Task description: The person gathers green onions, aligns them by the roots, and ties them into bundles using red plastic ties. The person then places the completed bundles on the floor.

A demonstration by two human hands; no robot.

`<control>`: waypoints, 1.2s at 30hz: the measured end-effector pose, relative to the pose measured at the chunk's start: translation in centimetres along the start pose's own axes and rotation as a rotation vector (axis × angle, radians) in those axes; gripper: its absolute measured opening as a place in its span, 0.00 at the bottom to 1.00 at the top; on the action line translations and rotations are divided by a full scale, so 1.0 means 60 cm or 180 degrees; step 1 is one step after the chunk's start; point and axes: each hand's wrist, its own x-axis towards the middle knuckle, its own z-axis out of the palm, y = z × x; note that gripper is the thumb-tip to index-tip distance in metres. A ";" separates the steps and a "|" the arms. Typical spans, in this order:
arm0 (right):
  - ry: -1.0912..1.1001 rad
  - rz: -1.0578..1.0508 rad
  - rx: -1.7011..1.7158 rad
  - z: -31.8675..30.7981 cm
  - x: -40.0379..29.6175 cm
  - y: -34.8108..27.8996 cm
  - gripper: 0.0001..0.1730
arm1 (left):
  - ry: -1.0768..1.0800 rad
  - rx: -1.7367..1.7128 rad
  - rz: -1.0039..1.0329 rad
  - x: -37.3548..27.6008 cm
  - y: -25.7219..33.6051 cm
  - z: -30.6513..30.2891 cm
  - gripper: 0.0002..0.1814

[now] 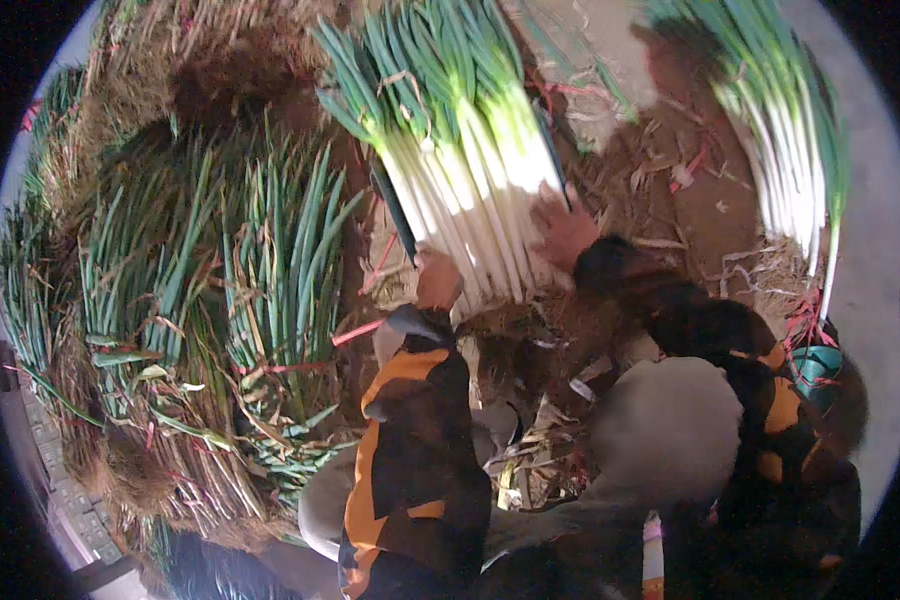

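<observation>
A wide row of green onions (487,187) with white shafts and green leaves lies before me, its roots towards my body. At its lower left edge is my left hand (439,279), thumb side up against the shafts; its other fingers are mostly hidden. My right hand (568,229) rests on the right edge of the white shafts with its fingers spread. Dark narrow bars (394,214) run along both sides of the row. A thin tan strand (412,94) lies across the leaves.
Untrimmed green onions (285,247) with dry leaves and red ties are heaped at left. A cleaned bunch (784,165) lies at right, near a green twine spool (816,367). Peeled scraps (544,450) litter the ground between my knees (667,427).
</observation>
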 end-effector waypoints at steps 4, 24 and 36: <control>0.0969 -0.0086 0.0210 0.035 -0.160 0.089 0.28 | -0.0992 -0.1168 0.1406 0.083 0.091 -0.084 0.16; 0.0300 0.2952 0.1918 0.004 -0.888 -0.077 0.24 | -0.1841 -0.4940 0.3218 -0.131 0.215 -1.040 0.13; 0.1279 0.2842 0.2009 -0.067 -0.869 0.136 0.17 | -0.3416 -0.6063 0.4648 -0.145 0.493 -1.044 0.16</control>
